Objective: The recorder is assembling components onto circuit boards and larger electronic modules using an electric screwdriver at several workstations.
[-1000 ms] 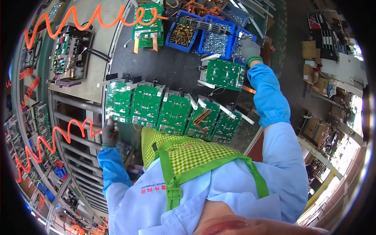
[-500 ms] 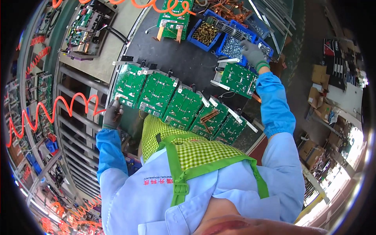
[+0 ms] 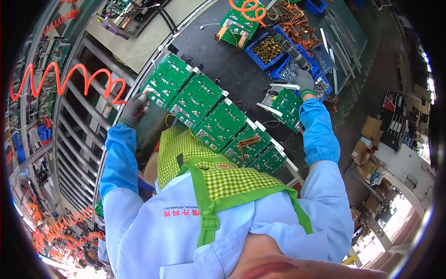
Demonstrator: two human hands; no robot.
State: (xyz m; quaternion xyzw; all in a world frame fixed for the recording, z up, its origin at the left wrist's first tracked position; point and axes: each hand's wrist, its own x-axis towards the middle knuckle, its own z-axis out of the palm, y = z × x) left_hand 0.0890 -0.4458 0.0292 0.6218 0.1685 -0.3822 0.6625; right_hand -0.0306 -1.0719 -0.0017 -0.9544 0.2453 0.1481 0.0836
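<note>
My left hand (image 3: 134,108), in a grey glove, is at the near-left corner of the leftmost green circuit board (image 3: 169,79). Its fingers are curled; what they hold, if anything, is too small to make out. My right hand (image 3: 303,80), gloved as well, reaches into a blue bin of silver screws (image 3: 287,70). The fingers point down and look drawn together, their tips partly hidden. Several circuit boards stand in a slanting row before me, with copper strips (image 3: 248,143) lying on one. Just below my right hand is a separate circuit board (image 3: 289,108) with white brackets.
Beside the screws stands a blue bin of brass fittings (image 3: 267,50). A grey tool (image 3: 295,53) hangs over the bins on an orange coiled hose (image 3: 248,9). Copper parts (image 3: 297,25) and metal bars (image 3: 341,42) lie beyond. Metal rollers (image 3: 100,109) run along the left.
The whole view has turned and shifted, so the boards sit at a steeper slant. My right hand remains at the screw bins, and my left hand stays by the leftmost board's corner.
</note>
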